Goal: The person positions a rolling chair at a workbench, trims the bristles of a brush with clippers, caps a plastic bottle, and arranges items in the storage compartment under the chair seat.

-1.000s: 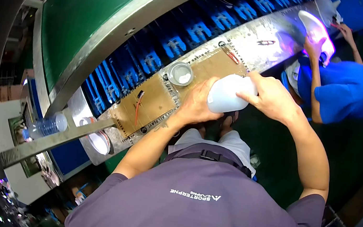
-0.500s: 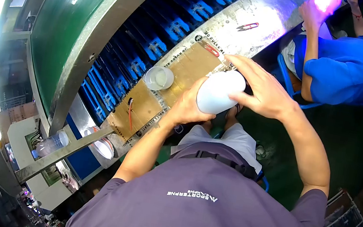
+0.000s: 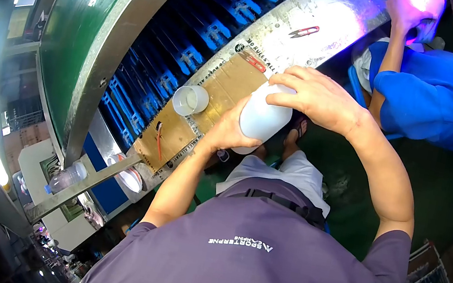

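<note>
A smooth, white, bottle-like container (image 3: 266,114) is between my two hands in front of my waist, tilted. My left hand (image 3: 228,125) wraps around its left and lower side. My right hand (image 3: 318,100) closes over its upper end, fingers curled across the top; whatever lies under those fingers is hidden. Just left of my left hand, a translucent cup (image 3: 190,100) with whitish contents stands on the brown cardboard (image 3: 232,91). Red-handled snips (image 3: 254,60) lie at the cardboard's far end, and a thin orange-handled tool (image 3: 159,142) lies nearer.
Beyond the cardboard, the metal bench (image 3: 281,39) carries another pair of snips (image 3: 304,31). Blue racks (image 3: 193,57) run behind it, below a green panel (image 3: 96,3). A person in a blue shirt (image 3: 433,102) works at right under a purple light. A plastic bottle (image 3: 67,177) stands lower left.
My right hand has come in from the right and closed over the container's top, fingers now curled on it. The container has shifted slightly left. My left hand keeps its hold.
</note>
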A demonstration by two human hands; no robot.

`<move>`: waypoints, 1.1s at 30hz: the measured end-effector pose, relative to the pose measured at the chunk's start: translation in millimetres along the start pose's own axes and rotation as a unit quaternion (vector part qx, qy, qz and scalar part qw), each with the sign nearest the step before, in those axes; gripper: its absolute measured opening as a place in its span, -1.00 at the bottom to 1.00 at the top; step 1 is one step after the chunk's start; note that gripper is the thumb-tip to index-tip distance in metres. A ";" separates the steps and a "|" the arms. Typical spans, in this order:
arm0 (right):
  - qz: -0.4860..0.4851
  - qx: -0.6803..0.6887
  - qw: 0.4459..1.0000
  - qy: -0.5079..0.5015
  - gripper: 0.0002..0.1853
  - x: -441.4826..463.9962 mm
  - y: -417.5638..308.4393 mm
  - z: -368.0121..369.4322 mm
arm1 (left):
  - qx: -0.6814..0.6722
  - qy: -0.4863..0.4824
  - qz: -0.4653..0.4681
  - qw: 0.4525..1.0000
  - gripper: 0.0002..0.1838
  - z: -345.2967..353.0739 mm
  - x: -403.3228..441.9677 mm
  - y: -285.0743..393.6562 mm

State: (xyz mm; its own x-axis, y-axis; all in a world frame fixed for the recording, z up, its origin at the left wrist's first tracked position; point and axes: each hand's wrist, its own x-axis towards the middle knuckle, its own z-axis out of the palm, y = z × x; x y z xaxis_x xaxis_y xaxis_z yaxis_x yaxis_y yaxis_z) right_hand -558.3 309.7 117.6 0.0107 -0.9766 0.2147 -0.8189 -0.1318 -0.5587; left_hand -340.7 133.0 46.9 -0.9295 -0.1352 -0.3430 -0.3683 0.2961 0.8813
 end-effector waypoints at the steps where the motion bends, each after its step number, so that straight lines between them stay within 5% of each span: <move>1: -0.006 -0.008 1.000 0.021 -0.47 -0.6 -0.4 -2.1 | 0.005 -0.002 -0.006 1.000 0.15 -0.9 2.3 3.0; 7: 0.033 0.156 0.985 0.064 -0.54 -16.2 16.0 11.9 | 0.047 0.014 -0.010 0.999 0.15 2.4 12.6 12.2; 10: 0.223 0.175 0.959 0.027 -0.40 -14.0 8.0 11.1 | 0.078 0.031 -0.039 0.996 0.16 8.1 15.4 19.7; 11: 0.320 0.157 0.933 -0.048 -0.38 -4.8 8.4 7.8 | 0.095 0.030 -0.048 0.994 0.16 10.2 16.7 18.0; 14: 0.359 0.164 0.904 -0.167 -0.42 5.0 13.3 0.6 | 0.126 0.028 -0.060 0.990 0.15 13.3 19.1 16.4; 20: 0.036 0.091 0.995 -0.001 -0.55 -8.8 35.0 14.0 | 0.094 0.048 -0.018 0.994 0.08 10.3 18.4 11.4; 25: 0.212 0.114 0.959 0.150 -0.44 -32.7 34.4 14.7 | 0.106 0.070 -0.026 0.992 0.10 9.1 17.3 7.4; 33: 0.348 0.380 0.856 0.049 -0.11 -56.6 12.5 115.3 | 0.164 0.129 -0.099 0.973 0.06 14.7 26.2 0.1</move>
State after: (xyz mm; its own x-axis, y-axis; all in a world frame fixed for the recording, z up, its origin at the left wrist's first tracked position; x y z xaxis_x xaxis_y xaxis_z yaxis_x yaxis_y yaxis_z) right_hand -503.0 343.8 6.1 -0.4063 -0.8492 -0.3373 0.0025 0.3681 -0.9298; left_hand -365.4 143.4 33.3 -0.8201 -0.4404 -0.3653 -0.5648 0.5202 0.6407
